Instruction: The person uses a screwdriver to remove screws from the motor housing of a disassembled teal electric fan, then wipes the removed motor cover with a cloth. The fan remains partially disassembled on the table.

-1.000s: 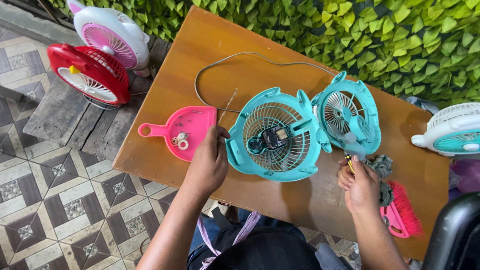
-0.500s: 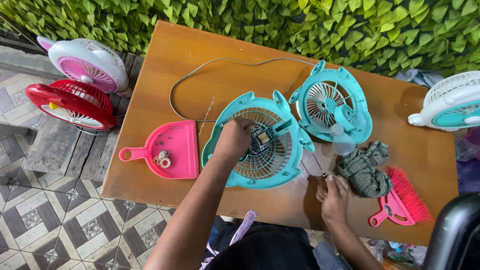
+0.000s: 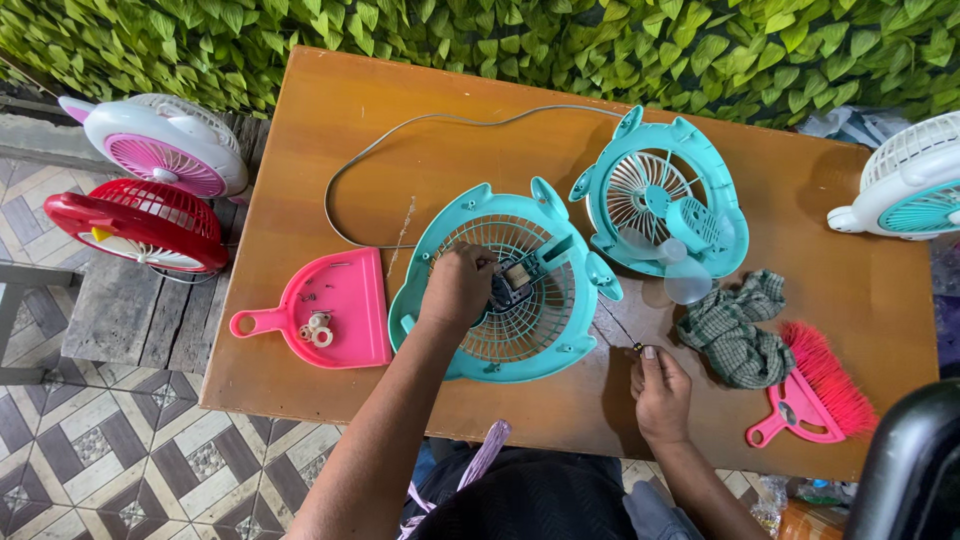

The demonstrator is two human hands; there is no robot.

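- Teal fan shell, the round grille half, lies flat near the middle of the front edge of the wooden table.
- Left hand rests on top of that grille, fingers curled down onto the small dark part in its middle. I cannot tell if the fingers pinch it or just press on it.
- Right hand sits near the front edge of the table, to the right of the grille. Its thumb and fingers are squeezed together on a thin screwdriver that points up toward the grille.
- Other teal fan half, with clear blades, lies just behind and to the right of the grille, closer to the back edge.
- White cord loops across the back left part of the table.
- Pink dustpan lies just left of the grille, near the left front corner. It holds small white rings and screws.
- Green checked cloth is bunched up on the right side, next to the right hand.
- Pink brush touches the cloth, near the right front corner.
- White and teal fan sits at the right edge of the table.
- White and pink fan and a red fan sit off the table, past its left edge.
- Green leaves fill the wall behind the back edge.
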